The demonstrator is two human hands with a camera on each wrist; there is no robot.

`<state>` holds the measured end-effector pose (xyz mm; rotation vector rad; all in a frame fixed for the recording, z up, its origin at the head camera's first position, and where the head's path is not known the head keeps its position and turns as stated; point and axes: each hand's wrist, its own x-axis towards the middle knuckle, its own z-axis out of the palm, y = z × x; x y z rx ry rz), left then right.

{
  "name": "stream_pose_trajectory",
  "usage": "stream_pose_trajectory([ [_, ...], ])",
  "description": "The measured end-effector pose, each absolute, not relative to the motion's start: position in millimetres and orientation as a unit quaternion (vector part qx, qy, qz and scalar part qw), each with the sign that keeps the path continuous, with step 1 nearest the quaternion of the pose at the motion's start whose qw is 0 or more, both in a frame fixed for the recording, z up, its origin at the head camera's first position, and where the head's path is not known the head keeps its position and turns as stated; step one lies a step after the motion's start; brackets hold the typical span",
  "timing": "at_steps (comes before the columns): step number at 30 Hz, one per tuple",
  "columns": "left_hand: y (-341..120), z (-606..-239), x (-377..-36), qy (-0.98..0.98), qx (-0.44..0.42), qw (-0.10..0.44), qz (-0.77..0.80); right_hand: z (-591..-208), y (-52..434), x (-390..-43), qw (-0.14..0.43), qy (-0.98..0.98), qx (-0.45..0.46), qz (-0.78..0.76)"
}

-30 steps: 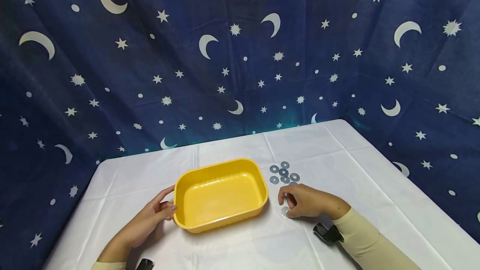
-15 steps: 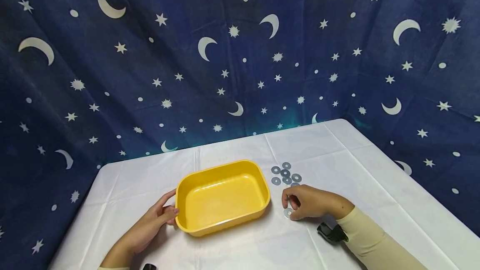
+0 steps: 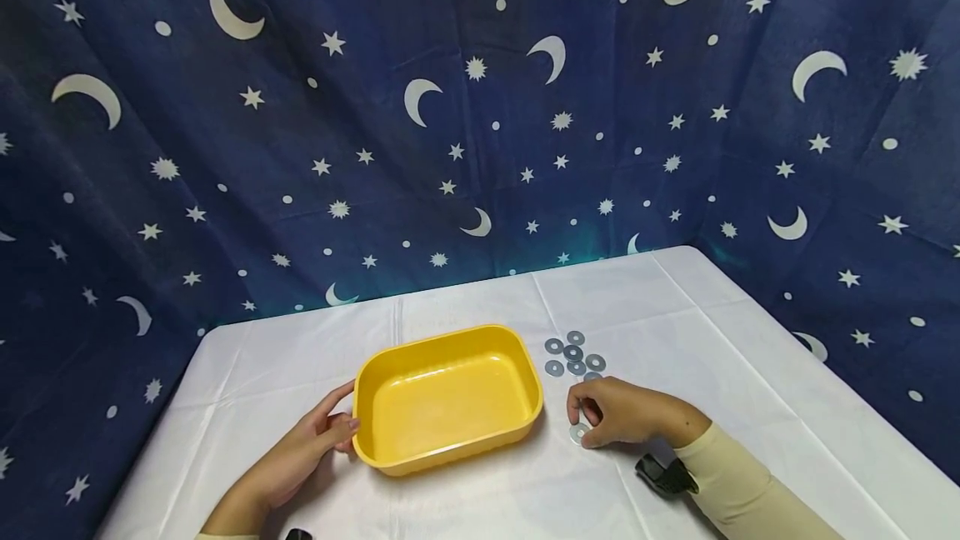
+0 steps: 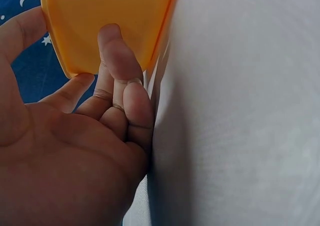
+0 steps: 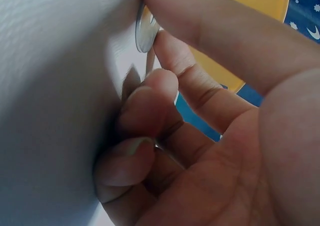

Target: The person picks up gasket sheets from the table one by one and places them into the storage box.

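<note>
Your right hand (image 3: 626,413), lower right of centre in the head view, pinches a flat silver metal washer (image 3: 578,433) between thumb and forefinger; the right wrist view shows the washer (image 5: 145,29) tipped up on edge at the cloth, other fingers curled under. Judgement: the washer is thin, light, stiff and slick, hard to lift flat, so take it by the rim, edge tilted up as you have it now.

Your left hand (image 3: 303,450), lower left of centre, has thumb and fingers round the near-left corner of the yellow rectangular plastic tray (image 3: 447,395); the left wrist view shows the fingers (image 4: 116,55) pressed on the tray wall (image 4: 107,15). The tray looks light and rigid with smooth walls, so it prob slides easily.

Just above the right hand, a loose cluster of silver washers (image 3: 573,354) lies flat on the cloth, right of the tray.

Surface is a white tablecloth (image 3: 675,315) w/ fold creases. Behind it, filling the upper frame, hangs a dark blue curtain printed with moons and stars (image 3: 480,107).
</note>
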<state>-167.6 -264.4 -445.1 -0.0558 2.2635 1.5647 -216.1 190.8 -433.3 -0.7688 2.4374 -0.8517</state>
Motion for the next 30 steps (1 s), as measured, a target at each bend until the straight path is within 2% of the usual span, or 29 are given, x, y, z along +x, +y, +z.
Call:
stream_pose_trajectory([
  [10,-267,-447,-165,0.803,-0.016,0.202,0.56,-433,190,-215,0.227,0.886,-0.281,-0.291],
  [19,-260,-442,-167,0.815,-0.022,0.193,0.546,-429,187,-212,0.2,0.894,-0.285,-0.282],
  [30,-262,-442,-168,0.816,-0.01,0.199,0.543,-427,182,-206,0.195,0.902,-0.278,-0.267],
])
